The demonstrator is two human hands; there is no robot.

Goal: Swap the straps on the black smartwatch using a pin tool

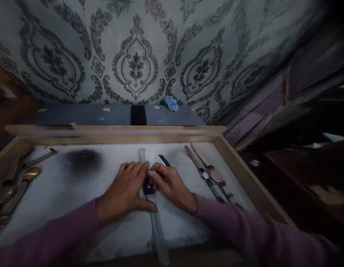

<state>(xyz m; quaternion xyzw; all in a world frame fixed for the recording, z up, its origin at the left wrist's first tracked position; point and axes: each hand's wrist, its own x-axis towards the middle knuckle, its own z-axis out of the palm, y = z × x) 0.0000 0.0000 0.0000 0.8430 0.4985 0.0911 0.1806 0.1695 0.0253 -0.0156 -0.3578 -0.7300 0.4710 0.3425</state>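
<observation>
A watch with a pale strap (158, 231) lies lengthwise in the middle of a wood-framed tray, its dark case (148, 186) between my hands. My left hand (124, 194) rests over the watch from the left, fingertips on the upper strap and thumb across the lower strap, holding it down. From the right, my right hand (172, 187) has its thumb and index finger pinched at the case's upper edge, around the end of a slim tool whose dark, shiny blade (164, 160) sticks out behind the fingers.
Two watches (209, 174) lie at the tray's right side, and several more (22, 181) are at its left. Behind the wooden rim (119, 138), a black phone (138, 115) and a crumpled blue cloth (171, 104) rest on a blue surface by the patterned wall.
</observation>
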